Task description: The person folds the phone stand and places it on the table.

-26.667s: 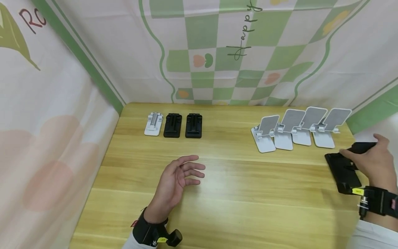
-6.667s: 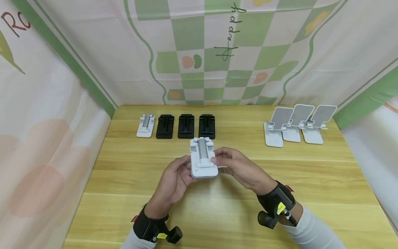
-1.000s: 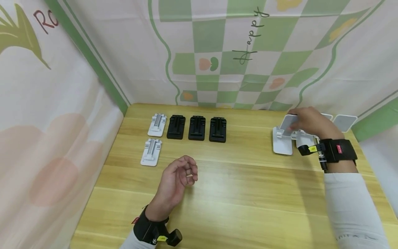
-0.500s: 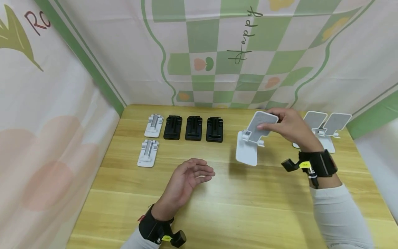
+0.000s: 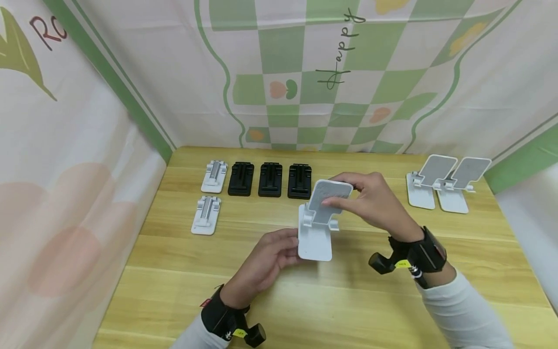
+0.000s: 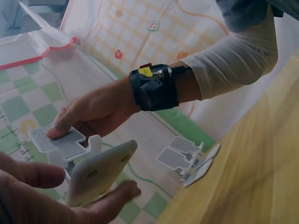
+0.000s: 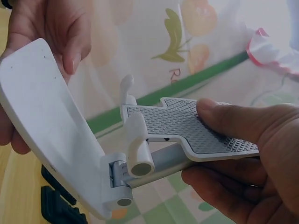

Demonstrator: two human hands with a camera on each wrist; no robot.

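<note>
My right hand (image 5: 377, 203) pinches the grey padded plate of an unfolded white phone stand (image 5: 316, 244), thumb on the pad and fingers behind. The stand is held up over the middle of the table, its flat base hanging toward me. My left hand (image 5: 272, 257) is at the base's left edge. In the right wrist view its thumb (image 7: 77, 49) stands apart from the base, and its other fingers are partly hidden behind it. In the left wrist view the base's underside (image 6: 100, 175) shows round pads, with the left fingers close below.
Two unfolded white stands (image 5: 452, 194) stand at the back right of the wooden table (image 5: 383, 300). Folded at the back left are several black stands (image 5: 270, 180) in a row with a white stand (image 5: 214, 177). Another folded white stand (image 5: 206, 215) lies in front.
Several stands now lie folded on the left, with fewer unfolded ones on the right. In the last second my right hand lifted a white stand and brought it left to my left hand.
</note>
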